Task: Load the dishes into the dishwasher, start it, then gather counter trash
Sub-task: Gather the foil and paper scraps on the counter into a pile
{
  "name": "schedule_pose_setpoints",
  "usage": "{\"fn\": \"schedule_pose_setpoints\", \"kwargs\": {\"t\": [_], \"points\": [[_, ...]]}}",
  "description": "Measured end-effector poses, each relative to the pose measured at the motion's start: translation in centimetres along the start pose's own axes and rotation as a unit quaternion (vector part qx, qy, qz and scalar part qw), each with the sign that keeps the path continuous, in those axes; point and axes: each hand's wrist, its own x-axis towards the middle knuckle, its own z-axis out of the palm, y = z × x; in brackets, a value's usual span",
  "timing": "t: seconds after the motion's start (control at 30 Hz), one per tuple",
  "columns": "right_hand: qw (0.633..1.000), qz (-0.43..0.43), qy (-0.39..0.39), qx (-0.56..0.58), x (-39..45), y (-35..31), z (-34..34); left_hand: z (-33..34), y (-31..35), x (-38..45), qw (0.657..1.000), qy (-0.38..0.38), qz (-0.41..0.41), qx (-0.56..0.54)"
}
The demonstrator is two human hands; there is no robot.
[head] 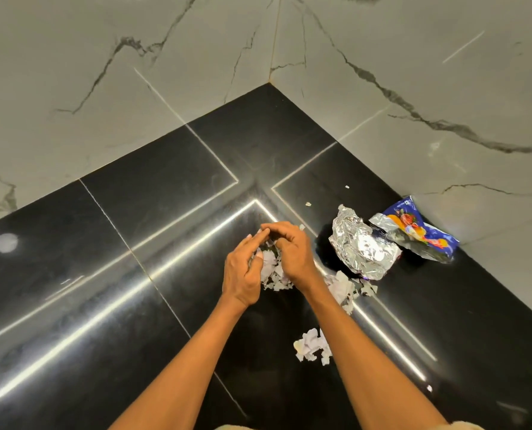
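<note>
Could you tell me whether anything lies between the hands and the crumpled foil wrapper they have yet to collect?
Only loose paper scraps lie on the counter between the right hand and the foil wrapper; nothing else blocks it.

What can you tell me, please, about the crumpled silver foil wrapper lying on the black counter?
The silver foil wrapper is a crumpled, shiny metallic sheet, creased all over and lying open and loosely bunched on the black counter, to the right of both hands, which do not touch it. Its right edge meets or overlaps the blue printed snack packet. Torn white paper scraps lie just below its lower edge.
</note>
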Motion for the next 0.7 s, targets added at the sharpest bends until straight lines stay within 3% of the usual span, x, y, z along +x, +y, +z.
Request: {"fn": "schedule_pose_setpoints", "kwargs": {"t": [0.3, 0.47, 0.63, 0.7], "points": [[0.999, -0.019, 0.007, -0.037, -5.5, 2.1, -0.6, 1.1, 0.9, -5.6, 0.999, -0.013, -0.011, -0.047], [0.999, 0.021, -0.006, -0.048, -5.3, 0.2, -1.7, 0.8, 1.3, -5.9, 0.986, 0.039, -0.044, -0.156], [0.975, -0.075, 0.046, -0.204, -2.0, -3.0, -3.1, 0.6, 1.3, -5.5, 0.985, 0.053, -0.034, -0.159], [0.960, -0.046, 0.033, -0.274, 0.2, -3.7, -3.5, 0.5, 1.2, -5.3, 0.991, 0.030, -0.028, -0.130]]}}
